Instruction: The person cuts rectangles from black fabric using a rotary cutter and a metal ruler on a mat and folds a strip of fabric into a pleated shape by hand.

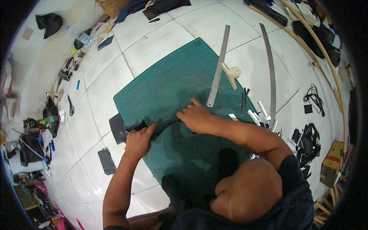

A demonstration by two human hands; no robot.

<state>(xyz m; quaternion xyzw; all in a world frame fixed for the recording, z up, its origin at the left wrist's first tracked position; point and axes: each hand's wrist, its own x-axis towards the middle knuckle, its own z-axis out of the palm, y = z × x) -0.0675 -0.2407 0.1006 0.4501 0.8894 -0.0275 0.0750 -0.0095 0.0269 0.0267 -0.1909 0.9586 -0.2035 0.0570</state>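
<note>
A green gridded cutting mat lies on the floor under both my hands. A narrow black strip of fabric or leather-like material runs across it between them. My left hand is closed on the strip's left end, thumb pointing at the other hand. Dark crumpled material shows just behind it, beside a flat dark piece at the mat's left edge. My right hand is closed over the strip's other end, fingers curled and partly hidden. A steel ruler lies beyond that hand.
A cream triangular scraper-like tool sits at the mat's right edge. Further right lies a second long ruler. White rolled pieces cluster near my right forearm. A dark rectangular piece lies on the tiles at left. Long canes curve along the right.
</note>
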